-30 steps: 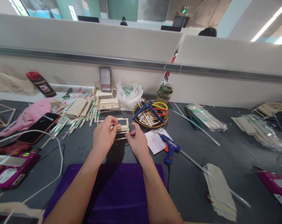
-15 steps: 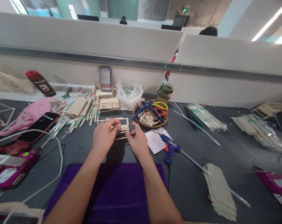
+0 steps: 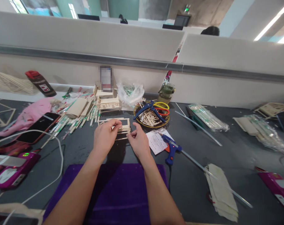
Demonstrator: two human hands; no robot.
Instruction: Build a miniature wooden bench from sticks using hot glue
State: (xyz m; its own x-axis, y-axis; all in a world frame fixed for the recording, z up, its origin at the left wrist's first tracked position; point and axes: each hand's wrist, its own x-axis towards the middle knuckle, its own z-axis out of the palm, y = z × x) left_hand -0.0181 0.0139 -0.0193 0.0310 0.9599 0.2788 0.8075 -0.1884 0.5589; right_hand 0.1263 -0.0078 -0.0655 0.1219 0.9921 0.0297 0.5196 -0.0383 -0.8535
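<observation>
A dark bottle (image 3: 42, 85) with a red cap leans at the far left of the worktop (image 3: 191, 184). Nearer lies a black phone (image 3: 38, 127), and below it a magenta device (image 3: 21, 168) shows a green light. A green-lidded jar (image 3: 165, 94) stands by the pale partition (image 3: 226, 54). A folded cloth (image 3: 223, 198) lies at right; beyond the partition, a green sign (image 3: 187, 9) glows.

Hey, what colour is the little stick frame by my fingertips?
The little stick frame is pale cream; the head view shows it best.

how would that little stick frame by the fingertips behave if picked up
The stick frame looks light, being mostly open gaps. Its straight wooden bars suggest stiffness, though such thin pieces could snap under a hard squeeze.
</observation>
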